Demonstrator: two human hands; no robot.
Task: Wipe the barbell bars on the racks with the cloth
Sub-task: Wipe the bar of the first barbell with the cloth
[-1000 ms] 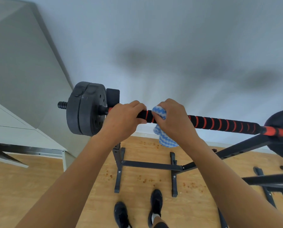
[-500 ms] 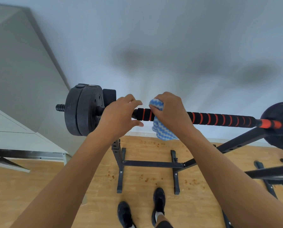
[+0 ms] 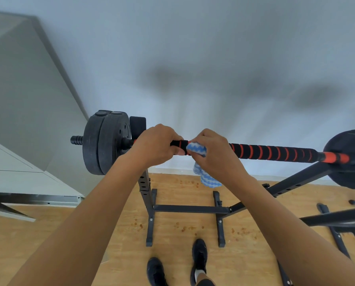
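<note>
A black barbell bar (image 3: pixel 275 152) with orange stripes lies across a black rack (image 3: pixel 146 188) in front of a pale wall. My left hand (image 3: pixel 156 144) grips the bar near its left end, just right of the rack post. My right hand (image 3: pixel 212 152) sits right beside it and holds a blue-and-white cloth (image 3: pixel 197 149) wrapped on the bar; the cloth's tail (image 3: pixel 206 177) hangs below. Black weight plates (image 3: pixel 104 141) sit on the left end, and another plate (image 3: pixel 352 159) on the right end.
The rack's base (image 3: pixel 191 209) stands on a wooden floor strewn with small orange specks. My black shoes (image 3: pixel 199 256) are just behind the base. More black rack legs (image 3: pixel 335 217) lie at the right. A white cabinet (image 3: pixel 17 174) stands at the left.
My left hand opened off the bar half a second ago and now grips it again. My right hand with the cloth stays at the bar's left part.
</note>
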